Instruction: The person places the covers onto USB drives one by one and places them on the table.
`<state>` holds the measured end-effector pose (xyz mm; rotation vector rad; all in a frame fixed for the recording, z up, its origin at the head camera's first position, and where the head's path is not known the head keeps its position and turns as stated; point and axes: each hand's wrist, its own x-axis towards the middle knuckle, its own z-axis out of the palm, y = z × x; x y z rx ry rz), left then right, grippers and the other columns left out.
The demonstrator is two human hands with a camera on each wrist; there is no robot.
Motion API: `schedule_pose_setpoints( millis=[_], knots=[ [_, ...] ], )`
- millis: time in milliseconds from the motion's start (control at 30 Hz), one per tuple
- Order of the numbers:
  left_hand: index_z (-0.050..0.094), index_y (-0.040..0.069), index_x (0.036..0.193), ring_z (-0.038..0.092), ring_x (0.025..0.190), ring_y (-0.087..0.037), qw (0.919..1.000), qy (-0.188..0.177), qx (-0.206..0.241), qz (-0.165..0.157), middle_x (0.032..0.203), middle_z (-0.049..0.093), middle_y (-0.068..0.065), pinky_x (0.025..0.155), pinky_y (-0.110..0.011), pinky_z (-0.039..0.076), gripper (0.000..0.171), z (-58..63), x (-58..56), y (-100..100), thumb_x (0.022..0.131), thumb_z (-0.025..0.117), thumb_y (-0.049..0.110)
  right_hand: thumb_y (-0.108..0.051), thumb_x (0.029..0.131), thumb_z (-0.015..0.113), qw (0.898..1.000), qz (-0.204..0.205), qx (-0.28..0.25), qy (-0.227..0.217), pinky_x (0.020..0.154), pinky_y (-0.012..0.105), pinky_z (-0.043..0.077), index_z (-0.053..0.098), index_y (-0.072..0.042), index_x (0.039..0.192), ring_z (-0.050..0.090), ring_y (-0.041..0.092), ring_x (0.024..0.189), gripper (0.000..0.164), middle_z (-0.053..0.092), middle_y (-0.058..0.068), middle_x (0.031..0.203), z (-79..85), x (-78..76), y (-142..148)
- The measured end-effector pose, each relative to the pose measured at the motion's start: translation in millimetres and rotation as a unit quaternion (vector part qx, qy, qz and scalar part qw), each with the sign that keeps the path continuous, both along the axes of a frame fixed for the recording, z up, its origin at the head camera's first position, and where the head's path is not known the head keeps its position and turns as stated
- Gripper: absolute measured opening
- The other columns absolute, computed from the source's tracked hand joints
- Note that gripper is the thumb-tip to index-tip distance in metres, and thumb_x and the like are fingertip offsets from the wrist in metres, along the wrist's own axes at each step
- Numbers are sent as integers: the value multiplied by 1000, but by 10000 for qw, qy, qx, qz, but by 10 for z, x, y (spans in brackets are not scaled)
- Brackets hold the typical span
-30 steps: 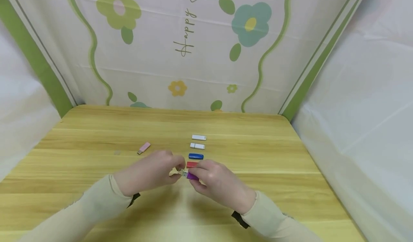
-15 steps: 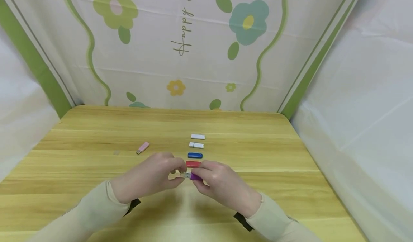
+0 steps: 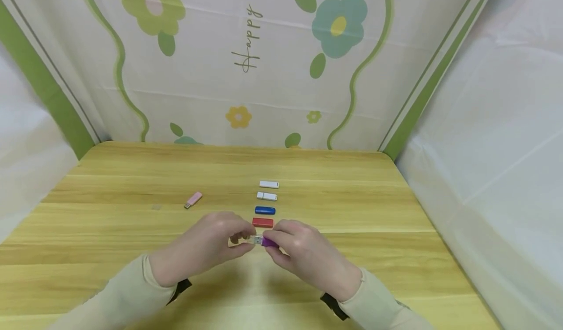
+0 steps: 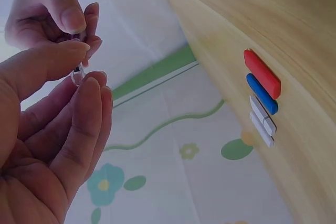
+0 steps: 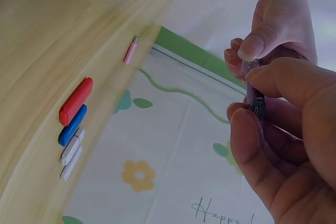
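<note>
In the head view, my right hand (image 3: 308,252) pinches a purple USB stick (image 3: 270,242) between thumb and fingers, its metal plug pointing left. My left hand (image 3: 202,244) holds a clear cap (image 4: 77,76) at the plug end, thumb and fingertips around it. Cap and stick line up, and the cap overlaps the plug in the head view. Both hands are in front of a red USB stick (image 3: 262,222). Fingers hide much of the purple body in the wrist views.
Beyond the red stick lie a blue USB stick (image 3: 265,210) and two white USB sticks (image 3: 267,196), in a column on the wooden table (image 3: 352,198). A pink USB stick (image 3: 193,200) with a bare plug lies to the left. A flowered cloth (image 3: 272,90) hangs behind.
Both hands have shifted slightly right and toward the person with the purple USB stick, uncovering the red one. The head view has also tilted a little. Both grips stay the same.
</note>
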<state>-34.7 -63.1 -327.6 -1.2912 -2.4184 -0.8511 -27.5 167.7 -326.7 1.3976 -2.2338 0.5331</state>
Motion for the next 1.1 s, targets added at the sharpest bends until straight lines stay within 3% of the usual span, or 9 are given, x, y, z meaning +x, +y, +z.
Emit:
schedule_pose_setpoints(
  millis=[367,667,1100],
  knots=[
    [74,7,86,59,66,-5,9986,514,140,-55,77,69,5,62,-12,48,19,-54,34,63,73,87,5,-3,81,80,9997,-20,18,-227,72,9,47,73,-4,96,59,6,75,17,66,-1,90,-74,-13,32],
    [74,7,88,60,67,-7,9974,681,221,-71,80,70,3,62,-12,47,20,-99,50,106,73,87,6,-2,80,82,9995,-99,-1,-287,71,8,46,73,-5,93,57,5,74,16,64,-2,88,-97,-1,65],
    [75,9,90,58,70,-7,9983,553,-141,88,84,71,4,63,-16,48,17,-179,8,191,77,85,12,-6,82,81,9981,-299,275,-473,71,8,46,74,-4,94,56,6,75,15,61,-1,89,-118,-18,136]
  ],
)
